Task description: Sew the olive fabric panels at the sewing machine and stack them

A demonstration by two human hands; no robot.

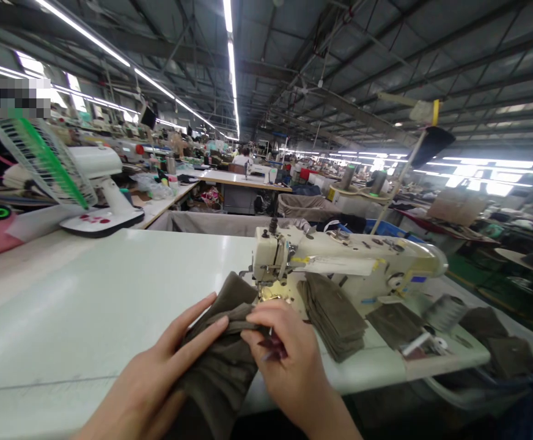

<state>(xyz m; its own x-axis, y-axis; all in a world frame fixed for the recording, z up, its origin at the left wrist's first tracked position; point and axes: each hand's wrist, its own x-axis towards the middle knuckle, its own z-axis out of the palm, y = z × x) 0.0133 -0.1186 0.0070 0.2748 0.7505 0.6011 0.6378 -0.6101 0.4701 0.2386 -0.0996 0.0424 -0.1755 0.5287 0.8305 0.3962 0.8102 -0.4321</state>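
A dark olive garment piece (223,366) is bunched in front of the sewing machine (340,260), its far end near the needle area. My left hand (156,360) holds it from the left, two fingers stretched along the folds. My right hand (289,360) pinches an edge of the cloth between thumb and forefinger. Tucked in the curled fingers of that hand is a small dark-red tool (273,347), partly hidden; its kind is unclear. Just right of the needle area lies a stack of olive cloth pieces (333,315).
More olive pieces (395,324), a thread cone (445,311) and a small white item (417,343) lie on the right of the pale tabletop (87,305). A white-and-green fan (46,162) stands at the back left. Fabric-lined bins (211,223) sit behind the table.
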